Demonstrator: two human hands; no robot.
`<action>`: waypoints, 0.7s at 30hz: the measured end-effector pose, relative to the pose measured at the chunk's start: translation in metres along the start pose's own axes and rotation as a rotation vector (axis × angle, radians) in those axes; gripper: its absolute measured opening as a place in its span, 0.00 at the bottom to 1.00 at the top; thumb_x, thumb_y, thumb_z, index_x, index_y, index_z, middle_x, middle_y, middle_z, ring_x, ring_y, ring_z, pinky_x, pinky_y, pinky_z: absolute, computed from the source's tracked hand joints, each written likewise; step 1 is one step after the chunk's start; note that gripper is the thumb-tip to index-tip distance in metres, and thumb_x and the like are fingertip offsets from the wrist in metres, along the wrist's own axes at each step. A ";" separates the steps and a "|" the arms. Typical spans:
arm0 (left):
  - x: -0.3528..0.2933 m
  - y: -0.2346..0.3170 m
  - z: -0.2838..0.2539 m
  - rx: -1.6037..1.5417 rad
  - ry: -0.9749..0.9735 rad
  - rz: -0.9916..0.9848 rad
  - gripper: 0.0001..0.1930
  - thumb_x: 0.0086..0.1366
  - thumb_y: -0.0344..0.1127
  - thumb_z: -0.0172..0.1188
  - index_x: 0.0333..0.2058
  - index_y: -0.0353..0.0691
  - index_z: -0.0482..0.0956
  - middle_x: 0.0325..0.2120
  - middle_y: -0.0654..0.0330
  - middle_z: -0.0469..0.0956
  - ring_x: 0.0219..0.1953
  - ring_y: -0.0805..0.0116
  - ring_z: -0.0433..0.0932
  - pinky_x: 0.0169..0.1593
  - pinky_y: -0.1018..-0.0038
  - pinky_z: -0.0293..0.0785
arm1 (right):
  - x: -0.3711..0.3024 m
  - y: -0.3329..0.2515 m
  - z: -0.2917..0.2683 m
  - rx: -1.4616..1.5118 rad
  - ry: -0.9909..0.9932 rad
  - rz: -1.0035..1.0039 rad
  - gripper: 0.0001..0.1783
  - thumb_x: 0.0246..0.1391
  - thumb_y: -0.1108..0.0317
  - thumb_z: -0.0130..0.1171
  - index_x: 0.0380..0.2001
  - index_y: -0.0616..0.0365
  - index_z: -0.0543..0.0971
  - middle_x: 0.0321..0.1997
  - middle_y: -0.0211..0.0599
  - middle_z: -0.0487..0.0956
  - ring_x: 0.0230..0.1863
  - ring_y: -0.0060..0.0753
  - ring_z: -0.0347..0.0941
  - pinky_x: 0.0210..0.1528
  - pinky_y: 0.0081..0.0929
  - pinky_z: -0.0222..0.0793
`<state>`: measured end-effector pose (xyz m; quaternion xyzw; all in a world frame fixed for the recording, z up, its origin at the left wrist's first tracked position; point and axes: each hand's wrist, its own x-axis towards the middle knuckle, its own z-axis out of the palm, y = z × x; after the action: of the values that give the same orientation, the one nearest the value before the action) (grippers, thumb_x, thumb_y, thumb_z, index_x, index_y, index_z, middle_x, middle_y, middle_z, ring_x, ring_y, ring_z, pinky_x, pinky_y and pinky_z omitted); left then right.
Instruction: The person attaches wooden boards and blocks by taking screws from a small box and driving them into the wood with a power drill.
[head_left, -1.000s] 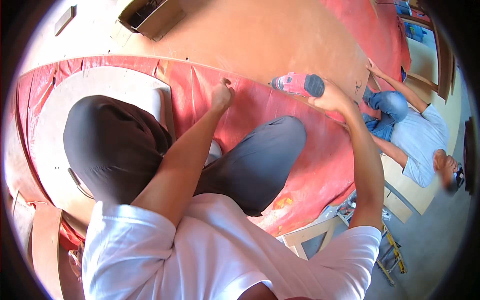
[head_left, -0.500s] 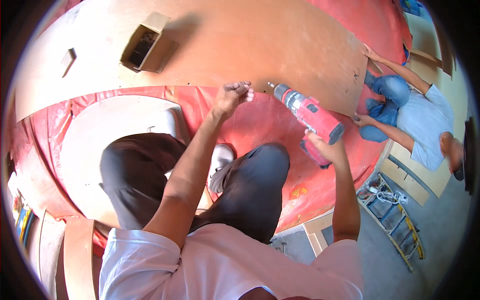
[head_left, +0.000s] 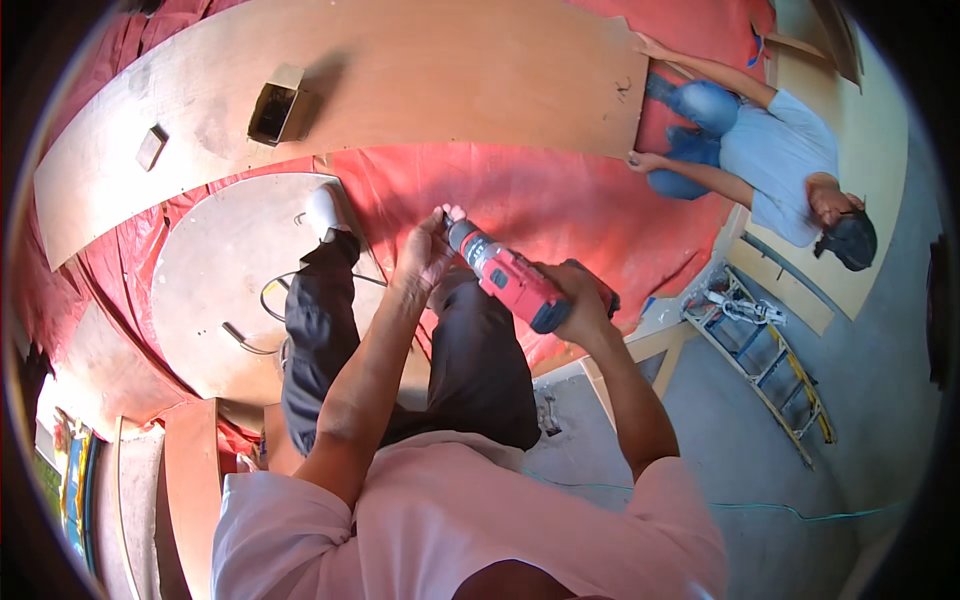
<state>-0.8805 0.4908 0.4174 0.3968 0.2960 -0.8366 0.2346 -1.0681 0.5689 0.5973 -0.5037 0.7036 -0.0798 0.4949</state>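
Note:
My right hand [head_left: 578, 303] is wrapped round the handle of a red and black cordless drill [head_left: 520, 286], which points up and to the left. The fingers of my left hand [head_left: 428, 250] are pinched together at the drill's tip. Whatever small thing they hold there is too small to make out. Drill and hands are over the red sheeting [head_left: 400, 185], in front of my knees. Beyond them lies a long curved brown wood panel [head_left: 430, 80], its near edge a little way from my left hand.
An open cardboard box [head_left: 272, 112] and a small block [head_left: 151, 148] rest on the panel. At right, a crouching co-worker [head_left: 775, 150] grips the panel's end with both hands. A ladder [head_left: 765, 360] lies on the grey floor. A pale rounded board [head_left: 215, 260] carries a cable.
The drill has come left and nearer to me, its tip now at my left fingers. My left hand has drawn back from the panel edge. The view has shifted.

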 end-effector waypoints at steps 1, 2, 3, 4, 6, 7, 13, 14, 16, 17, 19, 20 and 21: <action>-0.005 -0.012 0.005 -0.012 0.019 -0.033 0.09 0.73 0.34 0.45 0.39 0.36 0.73 0.37 0.56 0.77 0.43 0.63 0.77 0.53 0.65 0.74 | -0.013 -0.006 -0.008 0.003 0.021 0.022 0.19 0.45 0.66 0.64 0.43 0.55 0.78 0.32 0.43 0.81 0.31 0.40 0.77 0.36 0.32 0.69; -0.007 -0.024 0.010 0.019 -0.032 -0.011 0.09 0.73 0.34 0.45 0.39 0.36 0.73 0.37 0.56 0.76 0.43 0.62 0.76 0.53 0.65 0.74 | -0.025 -0.007 -0.015 -0.014 0.056 0.002 0.19 0.45 0.66 0.64 0.43 0.54 0.78 0.32 0.43 0.81 0.32 0.41 0.77 0.37 0.33 0.70; -0.007 -0.035 0.015 0.054 -0.061 0.002 0.09 0.73 0.33 0.45 0.39 0.36 0.73 0.38 0.55 0.76 0.43 0.61 0.76 0.54 0.65 0.74 | -0.036 -0.004 -0.019 -0.032 0.099 -0.018 0.19 0.45 0.66 0.64 0.44 0.54 0.78 0.32 0.43 0.81 0.33 0.42 0.78 0.37 0.33 0.70; -0.003 -0.047 0.022 0.099 -0.103 0.018 0.09 0.73 0.33 0.45 0.39 0.36 0.72 0.38 0.55 0.76 0.43 0.61 0.76 0.54 0.65 0.73 | -0.044 0.003 -0.024 -0.049 0.149 -0.034 0.20 0.45 0.65 0.65 0.44 0.53 0.78 0.33 0.43 0.81 0.34 0.43 0.78 0.38 0.34 0.71; 0.007 -0.068 0.033 0.095 -0.180 0.024 0.08 0.73 0.32 0.44 0.41 0.34 0.71 0.39 0.53 0.75 0.44 0.58 0.75 0.55 0.62 0.72 | -0.062 0.027 -0.034 -0.015 0.129 0.008 0.25 0.43 0.65 0.65 0.49 0.50 0.77 0.34 0.41 0.81 0.36 0.45 0.78 0.40 0.37 0.72; 0.013 -0.080 0.037 0.106 -0.156 0.031 0.09 0.73 0.32 0.44 0.41 0.34 0.70 0.39 0.52 0.75 0.44 0.58 0.74 0.56 0.62 0.71 | -0.068 0.043 -0.041 0.001 0.110 0.011 0.28 0.43 0.64 0.65 0.51 0.47 0.76 0.36 0.42 0.81 0.37 0.46 0.78 0.41 0.38 0.72; 0.050 -0.144 0.053 0.157 -0.204 0.167 0.10 0.73 0.33 0.41 0.40 0.34 0.70 0.38 0.47 0.79 0.43 0.54 0.78 0.56 0.59 0.73 | -0.078 0.129 -0.097 0.089 0.066 -0.169 0.24 0.43 0.61 0.65 0.47 0.49 0.76 0.40 0.42 0.81 0.43 0.49 0.77 0.42 0.42 0.72; 0.058 -0.161 0.055 0.122 -0.211 0.200 0.10 0.73 0.33 0.41 0.40 0.34 0.70 0.38 0.47 0.79 0.43 0.53 0.78 0.55 0.59 0.73 | -0.082 0.139 -0.110 0.050 0.062 -0.182 0.25 0.44 0.61 0.64 0.48 0.50 0.75 0.42 0.43 0.80 0.43 0.50 0.77 0.43 0.42 0.73; 0.072 -0.193 0.058 0.050 -0.020 0.272 0.10 0.72 0.33 0.42 0.39 0.34 0.70 0.37 0.47 0.79 0.43 0.53 0.77 0.54 0.58 0.73 | -0.093 0.153 -0.131 -0.026 0.071 -0.232 0.28 0.45 0.61 0.64 0.51 0.52 0.72 0.44 0.45 0.80 0.43 0.53 0.77 0.43 0.42 0.74; 0.077 -0.206 0.056 0.068 -0.070 0.263 0.09 0.71 0.33 0.44 0.38 0.35 0.72 0.36 0.49 0.78 0.41 0.54 0.77 0.51 0.59 0.75 | -0.094 0.161 -0.140 -0.100 0.091 -0.269 0.28 0.46 0.61 0.63 0.52 0.53 0.72 0.40 0.46 0.80 0.42 0.51 0.77 0.42 0.44 0.73; 0.090 -0.230 0.054 0.047 -0.159 0.217 0.09 0.71 0.33 0.44 0.37 0.35 0.72 0.36 0.50 0.79 0.41 0.55 0.77 0.49 0.60 0.75 | -0.099 0.179 -0.159 -0.035 0.051 -0.293 0.28 0.46 0.61 0.63 0.52 0.53 0.72 0.38 0.46 0.80 0.41 0.51 0.77 0.41 0.45 0.73; 0.095 -0.240 0.049 0.035 -0.173 0.194 0.10 0.71 0.33 0.44 0.37 0.35 0.72 0.35 0.50 0.79 0.40 0.55 0.77 0.49 0.60 0.75 | -0.103 0.187 -0.166 0.009 0.027 -0.323 0.28 0.46 0.60 0.63 0.53 0.53 0.72 0.37 0.46 0.80 0.40 0.51 0.77 0.40 0.45 0.72; 0.103 -0.249 0.046 0.121 -0.095 0.281 0.10 0.71 0.33 0.44 0.37 0.35 0.72 0.34 0.51 0.78 0.39 0.56 0.77 0.48 0.61 0.75 | -0.103 0.196 -0.170 -0.018 0.027 -0.321 0.30 0.45 0.60 0.64 0.53 0.53 0.72 0.35 0.46 0.80 0.38 0.50 0.77 0.40 0.45 0.72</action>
<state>-1.1200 0.6208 0.4350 0.4078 0.1749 -0.8296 0.3388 -1.3229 0.6786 0.6261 -0.6130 0.6213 -0.1584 0.4617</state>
